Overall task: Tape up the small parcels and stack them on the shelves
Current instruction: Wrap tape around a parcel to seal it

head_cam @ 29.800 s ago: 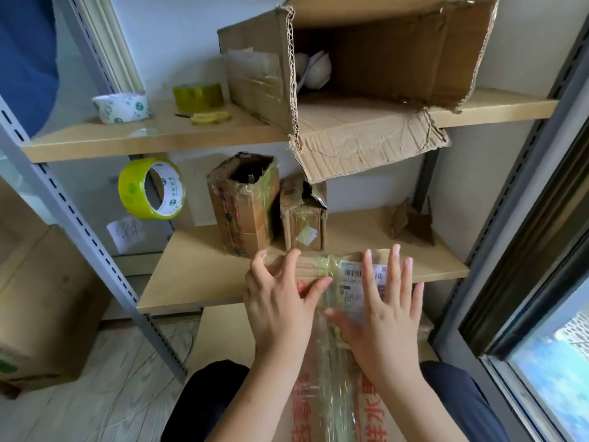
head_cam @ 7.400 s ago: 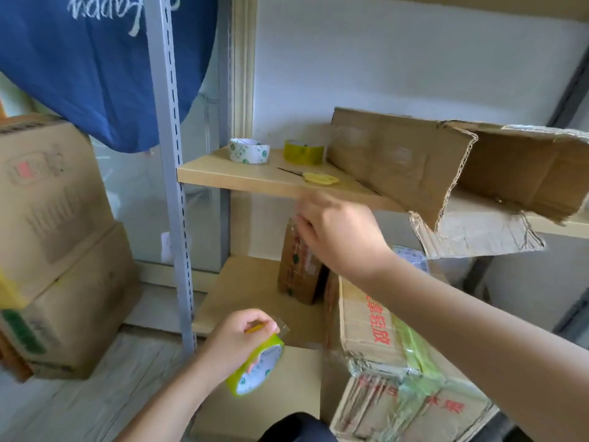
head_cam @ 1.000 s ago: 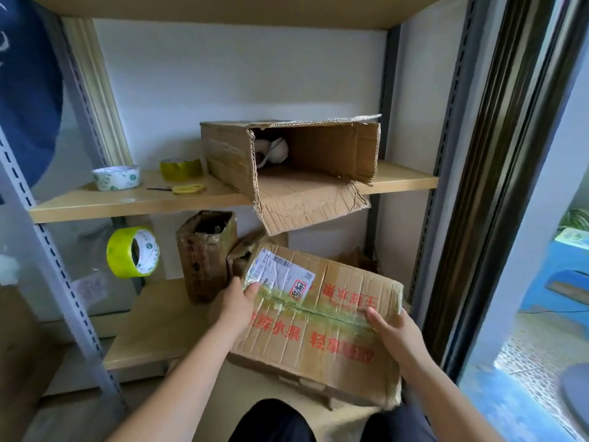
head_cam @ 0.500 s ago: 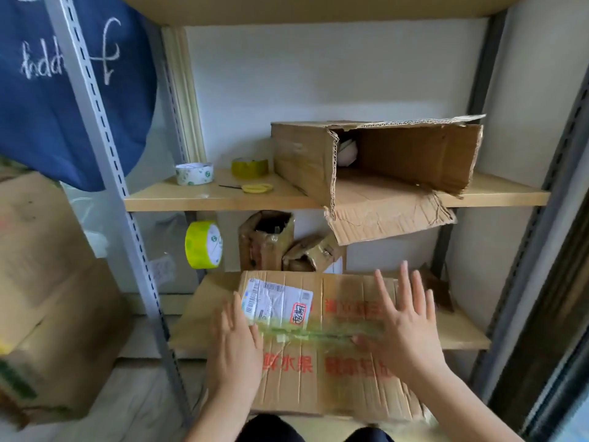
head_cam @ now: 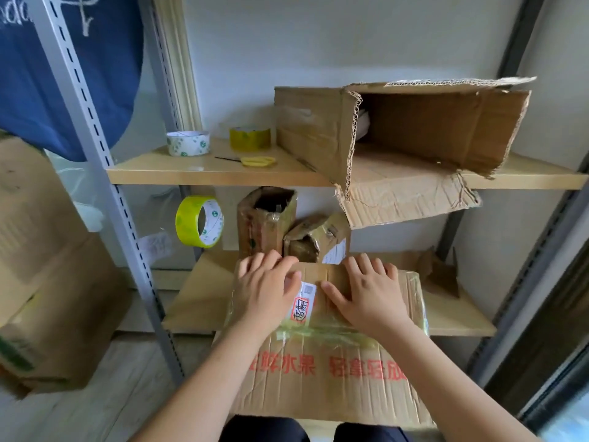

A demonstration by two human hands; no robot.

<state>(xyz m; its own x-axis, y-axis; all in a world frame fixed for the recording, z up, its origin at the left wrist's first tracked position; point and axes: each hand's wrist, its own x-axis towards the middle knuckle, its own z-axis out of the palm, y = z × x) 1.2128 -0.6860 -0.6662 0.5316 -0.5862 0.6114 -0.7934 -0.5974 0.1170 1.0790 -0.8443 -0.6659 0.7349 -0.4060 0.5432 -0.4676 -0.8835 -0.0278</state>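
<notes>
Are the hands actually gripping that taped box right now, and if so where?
No grip: left hand and right hand lie flat, fingers straight, on the far top face of the taped box.

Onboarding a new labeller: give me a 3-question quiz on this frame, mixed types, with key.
1. True or false: both hands lie flat on the taped parcel.
2. Which sits on the upper shelf nearest the open box? A) white tape roll B) yellow scissors C) yellow-green tape roll
3. Fill in: the yellow-green tape roll hangs below the ____ shelf.

Key:
1. True: left hand and right hand press its top, fingers straight.
2. B
3. upper
</notes>
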